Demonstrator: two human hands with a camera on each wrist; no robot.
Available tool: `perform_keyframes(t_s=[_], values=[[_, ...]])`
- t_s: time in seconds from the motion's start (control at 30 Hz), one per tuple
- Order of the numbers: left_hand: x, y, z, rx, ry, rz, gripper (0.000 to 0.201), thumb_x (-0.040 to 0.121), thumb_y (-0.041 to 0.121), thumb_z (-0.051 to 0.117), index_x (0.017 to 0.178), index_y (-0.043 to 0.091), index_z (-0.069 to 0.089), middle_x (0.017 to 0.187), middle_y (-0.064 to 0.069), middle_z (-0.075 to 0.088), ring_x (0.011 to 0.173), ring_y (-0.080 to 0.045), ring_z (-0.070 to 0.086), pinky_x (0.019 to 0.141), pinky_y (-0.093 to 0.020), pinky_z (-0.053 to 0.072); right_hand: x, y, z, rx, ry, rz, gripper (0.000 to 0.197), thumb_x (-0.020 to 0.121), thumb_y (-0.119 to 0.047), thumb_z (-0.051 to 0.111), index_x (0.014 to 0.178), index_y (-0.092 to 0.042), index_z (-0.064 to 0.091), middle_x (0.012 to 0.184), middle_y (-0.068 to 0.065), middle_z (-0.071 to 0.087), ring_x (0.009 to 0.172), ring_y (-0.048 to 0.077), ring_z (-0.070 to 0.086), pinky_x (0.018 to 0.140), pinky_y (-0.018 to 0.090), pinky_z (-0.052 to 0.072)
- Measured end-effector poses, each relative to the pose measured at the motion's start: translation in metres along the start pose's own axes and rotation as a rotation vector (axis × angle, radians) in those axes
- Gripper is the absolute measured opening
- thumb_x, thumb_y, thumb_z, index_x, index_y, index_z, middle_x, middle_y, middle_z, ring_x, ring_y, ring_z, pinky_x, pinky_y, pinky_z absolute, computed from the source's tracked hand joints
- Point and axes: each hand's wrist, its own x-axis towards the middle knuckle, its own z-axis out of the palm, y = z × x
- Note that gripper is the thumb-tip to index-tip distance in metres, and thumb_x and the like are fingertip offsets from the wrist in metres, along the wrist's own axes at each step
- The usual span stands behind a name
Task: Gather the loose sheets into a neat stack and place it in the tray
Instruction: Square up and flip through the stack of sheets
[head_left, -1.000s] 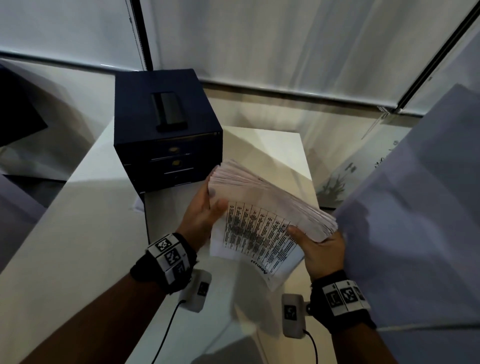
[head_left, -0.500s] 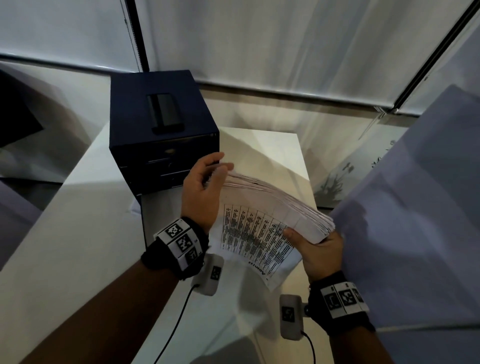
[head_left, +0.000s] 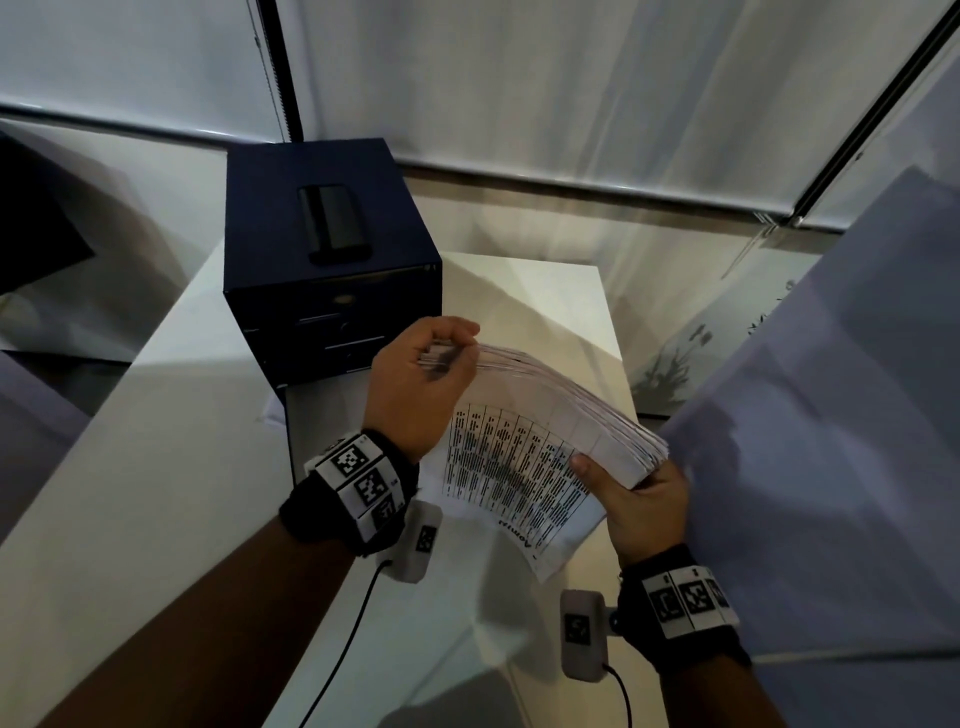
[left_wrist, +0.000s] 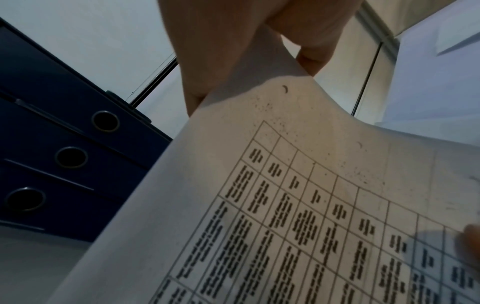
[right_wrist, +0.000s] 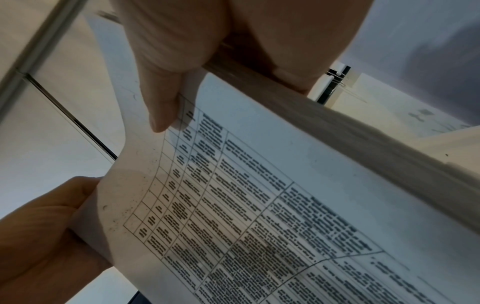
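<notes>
A thick stack of sheets (head_left: 561, 415) hangs in the air between both hands, bowed upward, with a printed table on the face turned to me. My left hand (head_left: 447, 353) curls over the stack's far left end and grips it. My right hand (head_left: 613, 478) holds the near right end, thumb on the printed sheet. The left wrist view shows the left fingers (left_wrist: 233, 41) pinching the paper (left_wrist: 311, 205). In the right wrist view the right thumb (right_wrist: 166, 92) presses the sheet and the stack's edge (right_wrist: 337, 144) runs past it.
A dark blue drawer cabinet (head_left: 332, 312) stands on the white table (head_left: 156, 467) just beyond the left hand, with a black flat object (head_left: 335, 223) on top. A pale surface with a dark left edge (head_left: 311, 441) lies before it. A grey panel (head_left: 831, 415) rises at the right.
My left hand has climbed from the stack's left side to its far end and curled over it. The stack now bows upward. The right hand has stayed in place.
</notes>
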Motion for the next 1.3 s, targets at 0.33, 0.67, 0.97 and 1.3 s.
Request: perform_keyframes(t_s=[0.33,0.67,0.97,1.3], values=[[0.000,0.006,0.004,-0.146,0.064,-0.109,0.017,0.085,-0.003,0.064,0.084,0.013,0.056,0.091,-0.013,0.071,0.082,-0.023,0.067,0.073,-0.031,0.058,-0.002,-0.004,0.005,0.016,0.016,0.072,0.034,0.065,0.000,0.081,0.096,-0.008,0.070,0.084,-0.011,0.076,0.082,0.007,0.073,0.068,0.018,0.056],[-0.001,0.004,0.005,-0.194,0.084,-0.126,0.007,0.092,0.001,0.057,0.096,0.002,0.062,0.090,-0.011,0.071,0.080,-0.016,0.065,0.073,-0.027,0.055,-0.006,-0.034,0.020,0.135,0.153,-0.093,0.039,0.074,-0.019,0.080,0.106,-0.018,0.058,0.103,0.011,0.065,0.093,0.013,0.065,0.075,0.018,0.054],[-0.003,0.000,0.001,0.016,0.105,-0.079,0.020,0.088,0.001,0.056,0.083,0.012,0.072,0.077,-0.009,0.070,0.061,-0.020,0.057,0.054,-0.031,0.047,0.010,-0.039,0.027,-0.043,0.321,-0.103,0.019,0.090,-0.001,0.062,0.081,-0.018,0.063,0.062,-0.017,0.065,0.061,-0.007,0.057,0.061,0.008,0.046],[-0.012,0.004,0.002,-0.081,0.031,-0.029,0.008,0.089,0.009,0.063,0.093,0.008,0.071,0.088,-0.003,0.071,0.076,-0.008,0.063,0.070,-0.021,0.052,0.002,-0.047,0.032,0.031,0.367,-0.132,0.017,0.087,-0.004,0.067,0.100,-0.012,0.059,0.085,-0.005,0.064,0.075,-0.005,0.063,0.065,0.010,0.049]])
